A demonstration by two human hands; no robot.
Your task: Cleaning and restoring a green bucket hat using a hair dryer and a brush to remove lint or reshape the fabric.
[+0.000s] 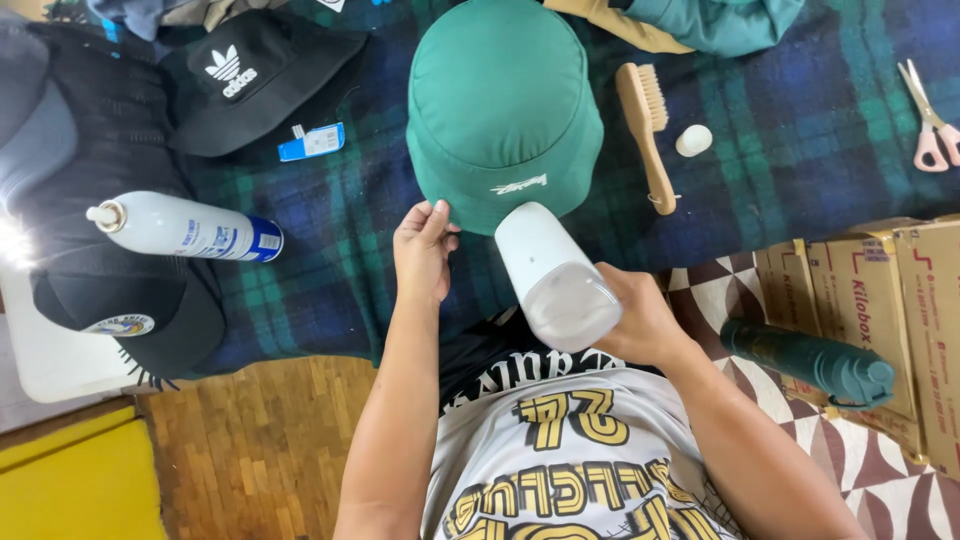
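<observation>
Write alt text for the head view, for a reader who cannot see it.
Seen from above, the left hand pinches the brim of a green bucket hat on a plaid blanket, while the right hand aims a white handheld appliance at it. Nearby lie a wooden brush, scissors, a spray can and black hats.

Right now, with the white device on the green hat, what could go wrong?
1. Left hand pins only the green hat's near brim edge; the hat could slide on the plaid blanket.
2. Right hand aims the white device close to the fingers; it may catch them.
3. The spray can lies loose and could roll.
</observation>
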